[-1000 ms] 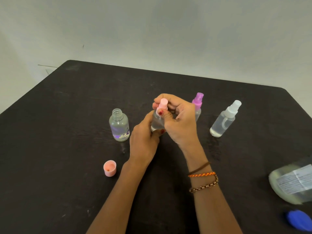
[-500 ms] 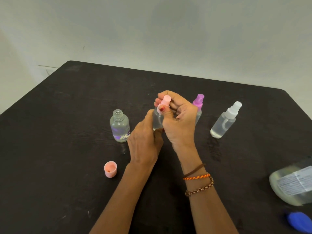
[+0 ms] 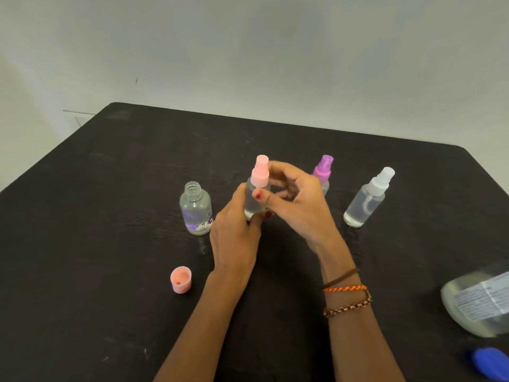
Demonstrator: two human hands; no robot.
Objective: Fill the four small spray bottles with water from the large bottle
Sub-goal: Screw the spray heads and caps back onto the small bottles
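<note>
Pink-capped bottle steadied in left hand grip; right hand fingers loosely curled beside cap, holding nothing.

right hand released pink sprayer

Arms: bare, no sleeves
Right wrist: brown band, orange braided thread, brown-and-gold beaded bracelet
Nails: red polish

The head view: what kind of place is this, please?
Probably a plain room indoors, set up for a simple table task, not a kitchen or shop. A dark table stands against a bare pale wall, holding only small spray bottles and a loose cap.
</note>
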